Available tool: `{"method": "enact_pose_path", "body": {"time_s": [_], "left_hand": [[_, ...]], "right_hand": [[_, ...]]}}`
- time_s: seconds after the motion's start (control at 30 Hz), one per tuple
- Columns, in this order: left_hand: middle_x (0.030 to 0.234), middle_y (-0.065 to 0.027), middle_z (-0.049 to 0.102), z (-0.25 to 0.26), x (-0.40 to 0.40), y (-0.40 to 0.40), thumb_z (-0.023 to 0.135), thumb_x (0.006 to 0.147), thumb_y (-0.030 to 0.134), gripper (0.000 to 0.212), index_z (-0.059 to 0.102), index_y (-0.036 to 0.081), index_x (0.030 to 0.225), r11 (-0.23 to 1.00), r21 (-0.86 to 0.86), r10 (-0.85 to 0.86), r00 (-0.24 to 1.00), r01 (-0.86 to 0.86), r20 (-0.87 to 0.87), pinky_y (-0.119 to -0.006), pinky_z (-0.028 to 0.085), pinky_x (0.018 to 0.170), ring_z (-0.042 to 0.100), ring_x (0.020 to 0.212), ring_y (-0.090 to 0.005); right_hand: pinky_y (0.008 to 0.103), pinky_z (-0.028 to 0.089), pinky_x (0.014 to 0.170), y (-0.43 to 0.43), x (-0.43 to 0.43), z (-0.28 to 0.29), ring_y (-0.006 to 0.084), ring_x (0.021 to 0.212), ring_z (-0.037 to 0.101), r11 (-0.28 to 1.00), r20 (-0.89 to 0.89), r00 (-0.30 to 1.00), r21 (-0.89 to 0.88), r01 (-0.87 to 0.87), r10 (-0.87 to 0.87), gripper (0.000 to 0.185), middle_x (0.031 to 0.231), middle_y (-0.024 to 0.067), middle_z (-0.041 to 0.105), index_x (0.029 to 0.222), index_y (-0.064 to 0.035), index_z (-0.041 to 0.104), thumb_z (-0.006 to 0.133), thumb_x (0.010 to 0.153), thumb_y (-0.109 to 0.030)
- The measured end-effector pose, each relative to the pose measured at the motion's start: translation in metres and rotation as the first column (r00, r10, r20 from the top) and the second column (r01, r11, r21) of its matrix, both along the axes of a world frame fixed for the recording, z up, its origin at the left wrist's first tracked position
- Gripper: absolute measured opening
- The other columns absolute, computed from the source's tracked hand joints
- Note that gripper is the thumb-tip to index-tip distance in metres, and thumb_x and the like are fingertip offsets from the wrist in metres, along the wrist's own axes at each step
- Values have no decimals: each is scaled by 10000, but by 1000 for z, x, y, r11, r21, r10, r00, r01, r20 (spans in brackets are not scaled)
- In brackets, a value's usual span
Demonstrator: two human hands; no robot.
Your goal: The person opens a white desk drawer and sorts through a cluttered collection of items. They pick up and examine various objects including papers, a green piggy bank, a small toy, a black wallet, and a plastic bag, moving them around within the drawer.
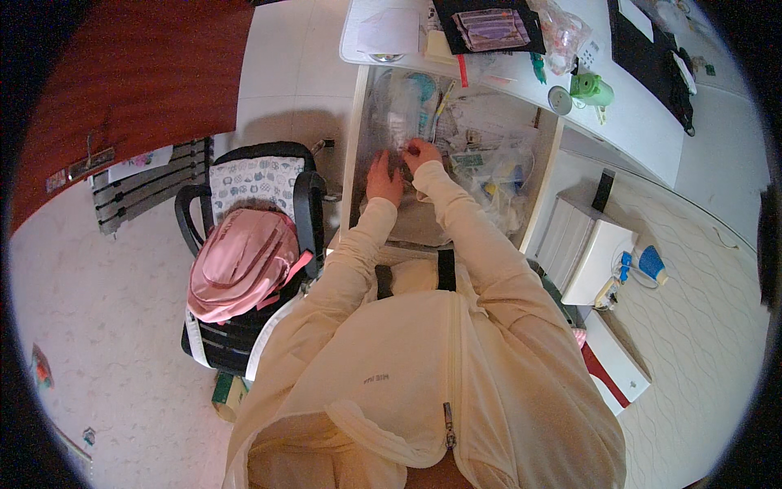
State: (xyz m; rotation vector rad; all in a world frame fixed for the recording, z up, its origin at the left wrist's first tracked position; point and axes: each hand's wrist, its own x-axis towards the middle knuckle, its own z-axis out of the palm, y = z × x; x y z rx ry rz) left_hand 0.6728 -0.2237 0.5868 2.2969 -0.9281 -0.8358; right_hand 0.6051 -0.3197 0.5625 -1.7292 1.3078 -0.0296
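Observation:
An open drawer [557, 143] full of loose items lies before me. Inside it, at the left, my left hand [385, 183] rests with its fingers apart over the contents. My right hand [420, 154] is just beside it, fingers bent at a clear plastic bag [400, 113]; whether it grips the plastic cannot be told. Behind the hands lie a teal round item [423, 87] and a yellow pencil-like stick [444, 101]. Crumpled clear plastic bags [510, 183] fill the drawer's right side.
Above the drawer, a white desk [519, 76] holds a black pouch [449, 30], a green container [591, 90] and plastic wrapping [559, 36]. A pink backpack [244, 263] sits on an office chair [308, 208] at the left. White boxes [602, 257] stand at the right.

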Motion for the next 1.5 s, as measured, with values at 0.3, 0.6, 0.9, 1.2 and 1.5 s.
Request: {"method": "enact_pose_path", "body": {"time_s": [0.3,0.6,0.9,1.2,1.5], "left_hand": [[1168,-193,377,17,13,5,490,763,155,468,334,-10,1173,964,-247,110,993,-94,49,-357,295,899,369,1067,-324],[966,-19,530,102,0,-4,530,783,187,375,439,40,1115,934,30,188,422,-355,-887,-222,415,671,501,818,-94],[860,33,546,126,-27,10,541,769,160,362,456,121,1119,982,-133,-51,485,-136,-873,-159,364,506,472,665,-25],[1032,-56,505,149,-50,11,501,776,87,480,310,99,1216,905,-372,-257,432,-207,-865,-208,405,645,493,853,-100],[1111,-134,450,157,-57,8,417,826,112,446,238,76,1233,884,-360,-303,219,-299,-927,-304,379,838,446,1036,-220]], "right_hand": [[273,462,547,-20,-47,21,156,618,525,764,341,787,599,240,-515,147,734,55,551,847,-31,547,556,713,-92],[274,465,586,-26,-100,75,152,682,511,512,332,551,834,208,-765,123,764,32,514,840,-62,503,561,733,-67],[259,468,601,-16,-128,128,139,707,513,626,419,594,756,191,-687,170,797,36,520,890,-43,502,561,738,-92],[236,479,607,-11,-147,155,123,697,520,720,463,628,652,236,-625,165,772,20,521,903,-41,518,550,746,-83],[241,474,628,1,-147,190,129,722,526,829,527,674,503,244,-518,187,874,47,510,908,-12,507,554,740,-79]]}}
